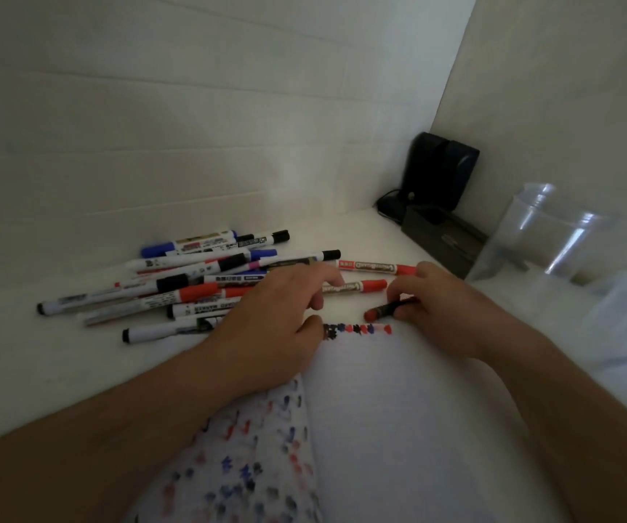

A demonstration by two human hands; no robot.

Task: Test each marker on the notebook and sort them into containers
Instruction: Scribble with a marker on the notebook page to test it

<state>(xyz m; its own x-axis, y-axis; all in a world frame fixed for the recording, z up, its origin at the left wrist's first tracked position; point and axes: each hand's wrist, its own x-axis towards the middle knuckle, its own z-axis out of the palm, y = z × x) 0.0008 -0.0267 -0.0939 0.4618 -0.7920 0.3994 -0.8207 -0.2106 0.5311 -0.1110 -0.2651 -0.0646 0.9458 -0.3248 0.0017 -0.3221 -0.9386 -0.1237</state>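
**Markers, notebook and containers on the white desk**

An open white-paged notebook (398,409) is laid at the near edge; a row of black, blue and red test marks is seen along the top of its right page, and scattered marks of the same colours cover the left page. A dark-barrelled marker with a red end (385,310) is held just above that row. A loose pile of white-barrelled markers with black, blue and red caps (191,285) is spread to the left. Two red-capped markers (376,267) lie between pile and notebook. Two clear plastic cups (542,235) stand at the right.
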